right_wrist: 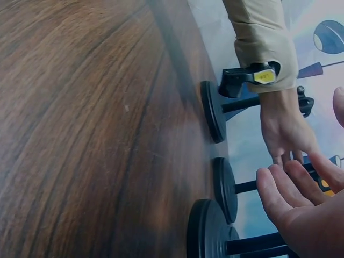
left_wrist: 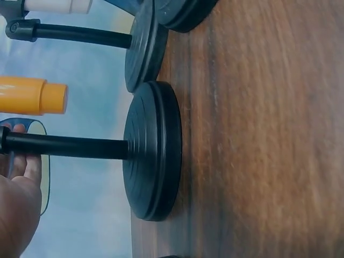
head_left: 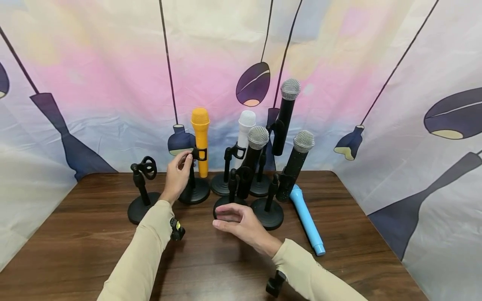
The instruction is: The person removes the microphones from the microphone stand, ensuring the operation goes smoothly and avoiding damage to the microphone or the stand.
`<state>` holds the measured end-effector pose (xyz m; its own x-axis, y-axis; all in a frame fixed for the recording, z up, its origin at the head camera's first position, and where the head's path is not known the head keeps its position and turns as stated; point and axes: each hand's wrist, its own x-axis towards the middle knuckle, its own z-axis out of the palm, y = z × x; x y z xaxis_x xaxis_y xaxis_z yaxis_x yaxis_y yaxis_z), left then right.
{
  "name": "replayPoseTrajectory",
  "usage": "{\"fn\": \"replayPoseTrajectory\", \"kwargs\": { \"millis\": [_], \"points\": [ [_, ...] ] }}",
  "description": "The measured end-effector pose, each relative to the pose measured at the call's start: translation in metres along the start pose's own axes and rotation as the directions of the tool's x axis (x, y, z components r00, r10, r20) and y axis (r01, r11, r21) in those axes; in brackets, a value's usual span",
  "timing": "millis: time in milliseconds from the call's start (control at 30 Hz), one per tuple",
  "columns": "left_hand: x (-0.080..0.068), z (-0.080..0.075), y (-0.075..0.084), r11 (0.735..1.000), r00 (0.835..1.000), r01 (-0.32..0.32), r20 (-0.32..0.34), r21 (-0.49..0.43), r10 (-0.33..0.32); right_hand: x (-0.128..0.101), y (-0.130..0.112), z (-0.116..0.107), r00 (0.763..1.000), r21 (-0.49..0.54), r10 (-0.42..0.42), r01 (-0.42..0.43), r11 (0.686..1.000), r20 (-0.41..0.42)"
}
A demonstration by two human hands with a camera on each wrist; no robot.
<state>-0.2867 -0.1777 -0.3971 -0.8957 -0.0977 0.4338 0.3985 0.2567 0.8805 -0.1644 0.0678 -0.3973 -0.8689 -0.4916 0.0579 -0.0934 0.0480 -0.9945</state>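
Right hand point(head_left: 244, 223) is just hanging loose over the wood-grain table point(head_left: 211, 267), fingers softly curved, gripping zilch; smooth blue mic point(head_left: 308, 221) lies toward the right edge; two black mics point(head_left: 253, 156) with silver mesh heads lean in stand clips; left hand point(head_left: 178, 173) is pinching a round-based black stand point(head_left: 196, 195) by its clip, near the back edge; shiny yellow mic point(head_left: 201, 129) sits upright in that clip; white mic point(head_left: 247, 120) further back is clipped too.

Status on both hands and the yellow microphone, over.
Left hand gripping stand near its top; right hand empty. Yellow microphone upright, raised off table. Neighbouring stand close alongside.
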Motion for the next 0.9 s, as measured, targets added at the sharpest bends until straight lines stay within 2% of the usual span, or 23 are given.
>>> {"fn": "replayPoseTrajectory", "kwargs": {
  "millis": [233,333,433,667,900],
  "points": [
    [-0.023,-0.008,0.040,1.000,0.999,-0.011,0.047,-0.007,0.012,0.005,-0.007,0.003,1.000,0.018,-0.008,0.008,1.000,0.001],
    [-0.030,-0.008,0.043,1.000,0.999,-0.014,0.049,-0.022,0.015,0.009,-0.010,0.005,1.000,0.020,-0.024,0.024,0.999,-0.014],
    [-0.035,-0.008,0.041,0.999,0.999,-0.025,0.046,-0.036,0.026,0.014,-0.013,0.006,0.998,0.024,-0.051,0.051,0.998,-0.023],
    [-0.039,-0.007,0.013,0.999,1.000,-0.008,0.012,-0.046,0.009,0.028,-0.021,0.009,0.987,0.025,-0.158,0.159,0.987,-0.042],
    [-0.055,-0.014,0.014,0.996,0.999,-0.045,0.028,-0.071,0.047,0.043,-0.031,0.017,0.983,-0.071,-0.146,0.139,0.988,-0.111]
  ]
}}
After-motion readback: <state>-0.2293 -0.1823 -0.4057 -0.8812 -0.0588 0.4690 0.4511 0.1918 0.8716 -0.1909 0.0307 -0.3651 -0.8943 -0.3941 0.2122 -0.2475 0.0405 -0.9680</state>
